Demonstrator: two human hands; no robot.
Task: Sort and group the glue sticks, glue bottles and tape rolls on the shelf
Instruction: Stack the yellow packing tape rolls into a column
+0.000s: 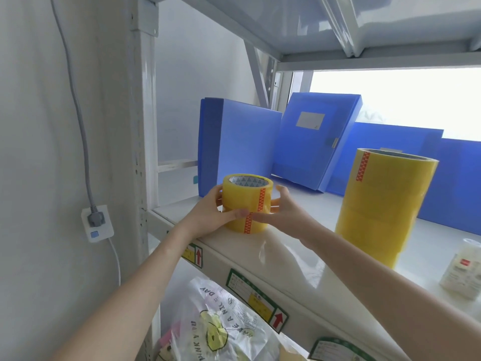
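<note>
Two yellow tape rolls point(246, 201) stand stacked at the front left of the white shelf point(299, 259). My left hand point(212, 214) grips the stack from the left, thumb across the joint between the rolls. My right hand point(282, 213) grips it from the right, fingers curled behind. A taller stack of several yellow tape rolls point(382, 207) stands to the right, apart from my hands. A pale glue bottle point(462, 272) shows at the right edge, partly cut off.
Blue file boxes point(307, 142) lean along the back of the shelf. The white upright post point(144, 142) is at left, with a wall socket and cable point(96, 222) beyond. A printed plastic bag point(221, 329) sits on the level below.
</note>
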